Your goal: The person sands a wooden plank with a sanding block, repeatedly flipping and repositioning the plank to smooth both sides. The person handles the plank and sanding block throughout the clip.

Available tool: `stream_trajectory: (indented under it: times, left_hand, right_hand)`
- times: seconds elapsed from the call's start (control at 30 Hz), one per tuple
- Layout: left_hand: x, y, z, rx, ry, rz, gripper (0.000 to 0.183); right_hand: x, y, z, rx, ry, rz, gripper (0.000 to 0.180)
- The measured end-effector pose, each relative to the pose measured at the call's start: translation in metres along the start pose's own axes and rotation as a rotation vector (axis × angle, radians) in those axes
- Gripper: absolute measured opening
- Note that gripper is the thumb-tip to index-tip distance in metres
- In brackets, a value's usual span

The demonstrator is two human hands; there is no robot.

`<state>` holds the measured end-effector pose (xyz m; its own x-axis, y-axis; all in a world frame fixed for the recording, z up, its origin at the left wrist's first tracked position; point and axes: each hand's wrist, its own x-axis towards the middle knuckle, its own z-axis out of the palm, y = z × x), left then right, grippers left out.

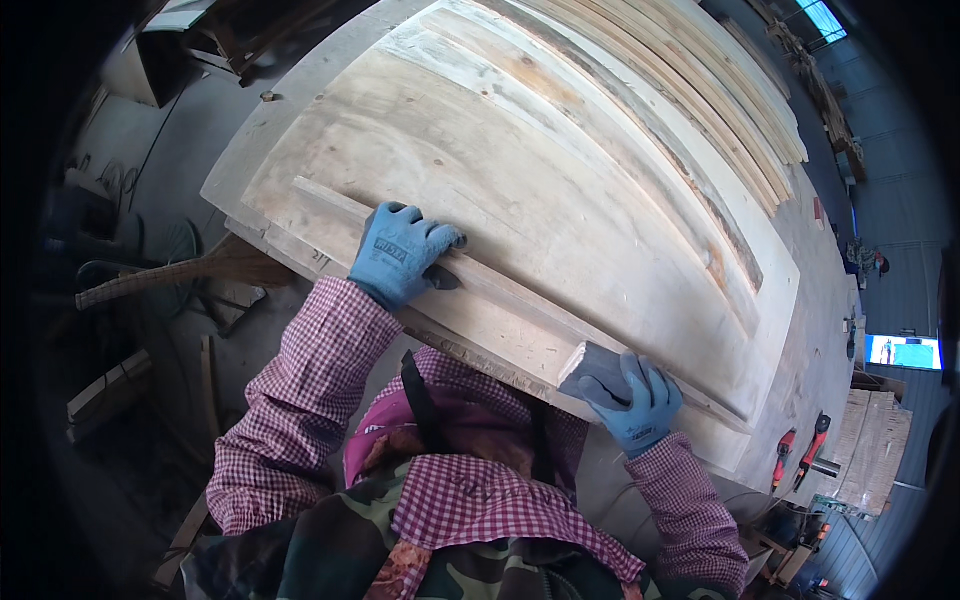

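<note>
A long narrow wooden strip (525, 292) lies near the front edge of a large plywood-topped table (480, 169). My left hand (401, 251), in a blue coated work glove, grips the strip left of its middle, with the fingers over the far side and the thumb on top. Towards the strip's right end, my right hand (637, 397), gloved alike, holds a dark grey sanding block (596, 371) with a pale end face. The block rests against the near side of the strip; its underside is hidden.
Two flat boards with rough edges (547, 82) lie across the table's far side. Behind them is a stack of long wooden strips (675, 75). Red-handled tools (814, 450) rest at the right edge. A broom (225, 270) is below the table at the left.
</note>
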<state>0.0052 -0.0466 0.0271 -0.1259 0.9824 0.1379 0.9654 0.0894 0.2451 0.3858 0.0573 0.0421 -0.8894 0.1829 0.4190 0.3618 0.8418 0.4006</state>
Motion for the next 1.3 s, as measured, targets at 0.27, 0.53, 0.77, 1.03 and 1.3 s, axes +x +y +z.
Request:
stream_trajectory:
  times: [0.27, 0.53, 0.77, 1.03, 1.3]
  left_hand:
    - [0.008, -0.004, -0.003, 0.102, 0.0, 0.08, 0.044]
    - [0.006, -0.001, -0.001, 0.026, 0.036, 0.063, 0.045]
    - [0.008, -0.001, -0.006, 0.106, -0.029, 0.055, 0.042]
    - [0.008, -0.005, -0.005, 0.163, -0.062, 0.05, 0.042]
    - [-0.004, 0.002, 0.002, 0.039, 0.064, 0.03, 0.041]
  right_hand:
    - [0.137, -0.046, 0.032, 0.141, 0.022, 0.1, 0.049]
    - [-0.019, 0.041, 0.006, -0.027, -0.014, 0.09, 0.057]
    - [0.092, -0.028, 0.023, 0.134, -0.009, 0.144, 0.053]
    - [0.145, -0.02, 0.019, 0.536, -0.353, 0.226, 0.049]
    - [-0.032, 0.085, -0.026, 0.499, -0.397, 0.721, 0.062]
